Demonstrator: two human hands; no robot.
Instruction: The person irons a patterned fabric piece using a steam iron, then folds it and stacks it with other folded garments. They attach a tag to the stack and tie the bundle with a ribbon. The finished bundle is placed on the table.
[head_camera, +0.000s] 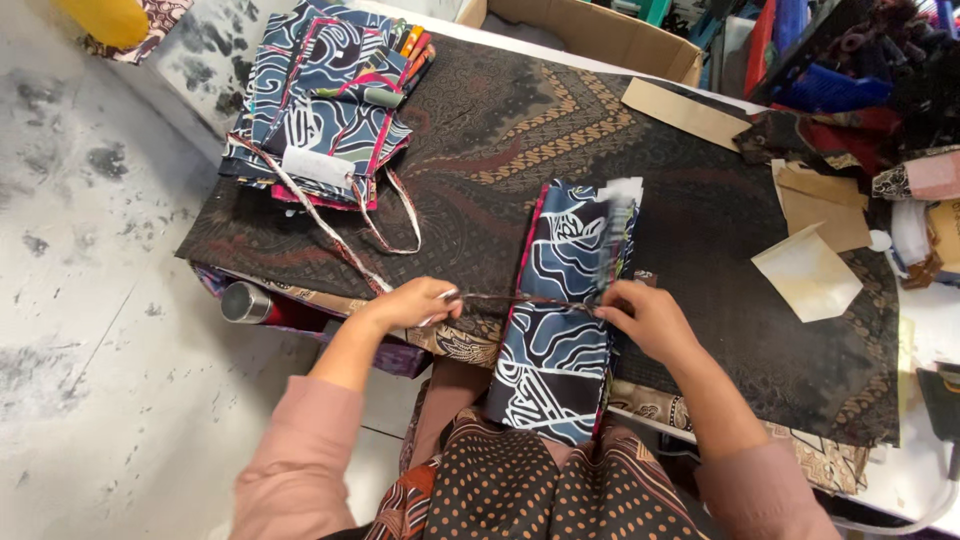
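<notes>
While the folded blue-and-white patterned cloth bundle (560, 310) hangs over the near edge of the tabletop (700, 230), lower end draped toward the lap, a thin dark cord (520, 298) is drawn taut across its middle, seemingly to bind the folds; left hand (415, 303), left of the bundle, pinched shut on one end of the cord, possibly with a small metal tool, too small to tell; right hand (650, 320), at the bundle's right edge, fingers closed on the other end and pressing the layers flat; brown dotted skirt (530, 490) below the bundle. Metal cylinder (243, 302), left of the bundle, tucked under the tabletop's hanging dark batik covering (480, 130). Cream paper pieces (808, 272), right of the bundle, loose on the covering. Stack of like-patterned folded cloths (325, 100), beyond and left of the bundle, strap ends trailing, apparently set aside in a pile. Cardboard box (590, 35), far beyond the bundle; contents not visible. Heap of mixed coloured fabrics (850, 90), far right of the bundle, unsorted.
</notes>
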